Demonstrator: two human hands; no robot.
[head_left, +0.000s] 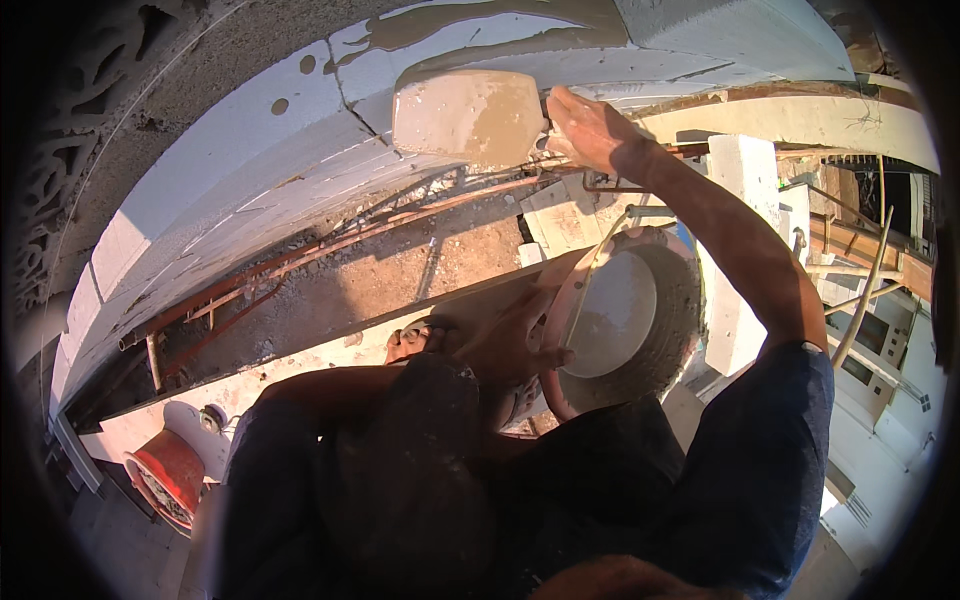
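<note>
My right hand (592,132) is stretched up and grips the handle of a broad, flat-faced mortar scoop (465,118). Wet grey-brown mortar coats part of its face. The scoop is at the top edge of the pale block wall (360,90), beside a wet mortar smear (470,25); whether it touches the wall I cannot tell. Lower down, my left hand (520,340) is closed at the near-left rim of a round bucket (680,300), its thumb over the edge. Smooth liquid mortar (615,310) lies in the bucket. Shadow hides most of the left fingers.
A plank (330,360) runs along the wall, with my bare foot (410,338) on it. Reddish metal bars (390,222) lie between plank and wall. A white block (740,250) stands right of the bucket. A red bucket (170,475) is at the lower left.
</note>
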